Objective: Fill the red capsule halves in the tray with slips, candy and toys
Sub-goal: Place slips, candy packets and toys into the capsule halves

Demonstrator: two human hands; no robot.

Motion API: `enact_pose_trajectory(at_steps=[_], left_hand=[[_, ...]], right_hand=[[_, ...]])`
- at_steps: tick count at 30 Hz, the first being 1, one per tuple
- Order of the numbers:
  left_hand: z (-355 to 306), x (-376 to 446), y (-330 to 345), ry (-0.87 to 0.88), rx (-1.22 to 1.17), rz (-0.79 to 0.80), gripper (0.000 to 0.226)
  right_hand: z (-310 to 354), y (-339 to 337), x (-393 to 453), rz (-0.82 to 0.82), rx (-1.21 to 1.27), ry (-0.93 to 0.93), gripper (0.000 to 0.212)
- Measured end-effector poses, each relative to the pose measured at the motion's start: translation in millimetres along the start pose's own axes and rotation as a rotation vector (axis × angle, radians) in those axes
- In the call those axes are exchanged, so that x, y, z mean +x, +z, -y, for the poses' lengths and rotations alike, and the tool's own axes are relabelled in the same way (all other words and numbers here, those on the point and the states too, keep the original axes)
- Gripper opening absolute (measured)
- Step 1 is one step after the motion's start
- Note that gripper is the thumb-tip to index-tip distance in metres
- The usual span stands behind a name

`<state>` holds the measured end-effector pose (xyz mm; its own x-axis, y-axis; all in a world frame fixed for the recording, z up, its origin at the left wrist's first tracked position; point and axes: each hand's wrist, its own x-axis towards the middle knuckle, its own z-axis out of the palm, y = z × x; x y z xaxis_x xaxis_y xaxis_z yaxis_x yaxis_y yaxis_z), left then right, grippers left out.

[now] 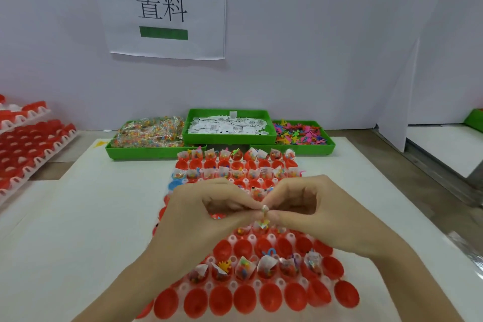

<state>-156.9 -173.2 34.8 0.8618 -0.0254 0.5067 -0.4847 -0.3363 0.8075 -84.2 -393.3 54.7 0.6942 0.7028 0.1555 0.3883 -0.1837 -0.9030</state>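
Both hands are meeting above the middle of the tray (281, 283) of red capsule halves (245, 300). The left hand (206, 213) and the right hand (313, 206) are each curling fingers inward, and their fingertips are pinching one small packet (264, 210) between them; what the packet contains is too small to tell, though it is showing pale wrapping with coloured specks.

Judged from the pinch, the step in hand is preparing a candy packet for dropping into a cup. Doing this well is calling for a light two-sided grip, the packet being folded or narrowed so it is sliding upright into a single cup, and not bridging two neighbours.

Relative to the hands, the tray is lying directly beneath and is extending toward 12 o'clock and 6 o'clock. Filled cups (266, 268) are sitting at 6 o'clock just below the wrists, and more filled rows are lying at 12 o'clock. Cups in the nearest row are appearing bare.

The supply bins are standing beyond the tray at 12 o'clock: candy bin (146, 150) toward 11 o'clock, slip bin (230, 138) straight ahead, toy bin (313, 148) toward 1 o'clock. Spare capsule trays (28, 144) are stacking at 9 o'clock.
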Motion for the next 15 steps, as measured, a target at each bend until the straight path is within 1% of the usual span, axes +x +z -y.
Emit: enact_pose_trajectory(at_steps=[4,9,11,15], left_hand=[[-5.5,0.5,21.9,0.006,0.053,0.141,0.016],[-10.4,6.1,63.4,0.058,0.21,0.268,0.012],[-12.4,11.0,76.4,0.084,0.307,0.317,0.01],[-12.8,20.7,93.6,0.058,0.388,0.423,0.007]], right_hand=[[-1.2,-18.9,-22.9,0.025,-0.134,0.063,0.007],[-11.2,-35.1,-57.5,-0.005,-0.18,0.192,0.011],[-14.7,-40.7,-66.6,-0.009,-0.178,0.253,0.012],[-24.2,-43.6,-74.5,-0.02,-0.199,0.348,0.01]])
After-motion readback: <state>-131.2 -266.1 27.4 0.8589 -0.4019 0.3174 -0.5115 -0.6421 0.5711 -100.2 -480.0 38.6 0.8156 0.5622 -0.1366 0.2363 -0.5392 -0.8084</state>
